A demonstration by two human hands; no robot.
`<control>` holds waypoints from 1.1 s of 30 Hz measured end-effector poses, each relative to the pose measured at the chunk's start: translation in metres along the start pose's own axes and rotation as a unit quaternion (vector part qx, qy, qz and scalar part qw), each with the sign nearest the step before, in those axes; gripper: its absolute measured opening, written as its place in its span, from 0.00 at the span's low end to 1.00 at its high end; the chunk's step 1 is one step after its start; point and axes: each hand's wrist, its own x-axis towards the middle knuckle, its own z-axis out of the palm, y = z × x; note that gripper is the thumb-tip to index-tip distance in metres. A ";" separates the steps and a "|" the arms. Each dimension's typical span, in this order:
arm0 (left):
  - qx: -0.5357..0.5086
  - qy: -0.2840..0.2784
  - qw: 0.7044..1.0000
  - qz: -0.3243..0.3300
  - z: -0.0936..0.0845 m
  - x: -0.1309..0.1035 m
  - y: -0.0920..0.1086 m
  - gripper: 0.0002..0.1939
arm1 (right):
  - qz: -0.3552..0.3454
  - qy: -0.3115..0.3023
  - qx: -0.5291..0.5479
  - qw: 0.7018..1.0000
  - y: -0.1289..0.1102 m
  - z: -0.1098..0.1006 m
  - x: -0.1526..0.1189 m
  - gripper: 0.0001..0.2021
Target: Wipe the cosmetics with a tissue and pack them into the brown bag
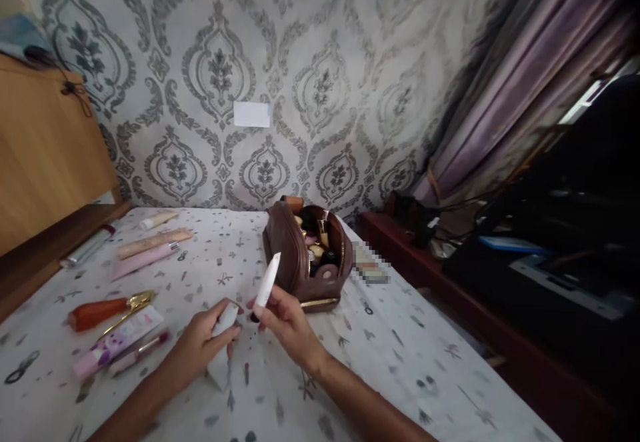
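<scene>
My right hand [287, 322] pinches a slim white squeeze tube [269, 285], its flat end up and tilted right. A dark end shows below my fingers. My left hand [210, 335] is closed around a pale grey-white, soft-looking piece [219, 370] that hangs below the palm; its kind is unclear. Just beyond my right hand, a brown makeup bag [285, 245] stands unzipped, filled with several small cosmetics [317, 250]. Left of my left hand lie a white and purple tube [117, 342], a slim pink tube with a dark red end [137, 355], and an orange and gold item [100, 313].
Farther left lie a pink tube [144, 260], a peach-coloured tube [154, 243], a cream tube [159, 220] and a clear slim item [90, 247]. A blurred-out flat object [370, 265] sits right of the bag. A wooden cabinet [50, 155] borders the patterned white cloth [400, 375].
</scene>
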 end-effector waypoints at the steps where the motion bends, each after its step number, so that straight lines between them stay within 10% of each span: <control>1: 0.000 0.002 1.000 -0.003 0.000 0.000 0.000 0.11 | 0.008 -0.005 -0.018 1.000 -0.009 -0.007 -0.002 0.19; 15: 0.035 -0.002 0.999 0.021 0.007 0.001 -0.015 0.17 | -0.067 0.150 -0.395 0.904 -0.130 -0.129 0.018 0.17; 33: 0.056 0.041 0.997 0.015 0.007 0.000 -0.020 0.20 | -0.154 0.155 -0.421 0.880 -0.140 -0.109 0.034 0.15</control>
